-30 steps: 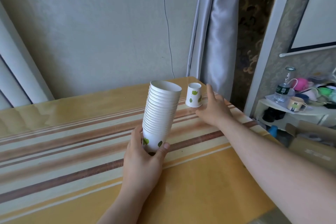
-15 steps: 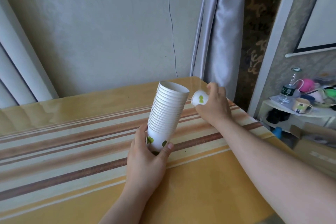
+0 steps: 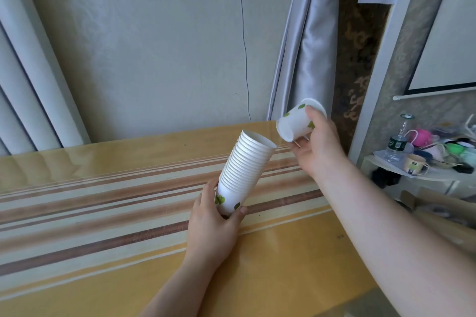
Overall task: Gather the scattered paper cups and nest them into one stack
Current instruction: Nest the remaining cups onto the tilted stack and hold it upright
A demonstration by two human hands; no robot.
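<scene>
A tall stack of white paper cups (image 3: 244,167) with green leaf marks leans to the right above the table, and my left hand (image 3: 213,224) grips its bottom cup. My right hand (image 3: 316,147) holds a single paper cup (image 3: 296,122) with the same green marks, lifted off the table and tipped on its side. That cup's bottom end points down-left toward the stack's open top, a short gap apart from it.
The yellow table (image 3: 128,252) with brown and cream stripes runs under both hands; its right edge is near my right forearm. A grey curtain (image 3: 304,46) hangs behind. A side shelf (image 3: 412,175) at right carries a bottle, mugs and clutter.
My right hand took the lone cup off the table, raised it and tipped it sideways near the stack's top. The stack leans further right in my left hand.
</scene>
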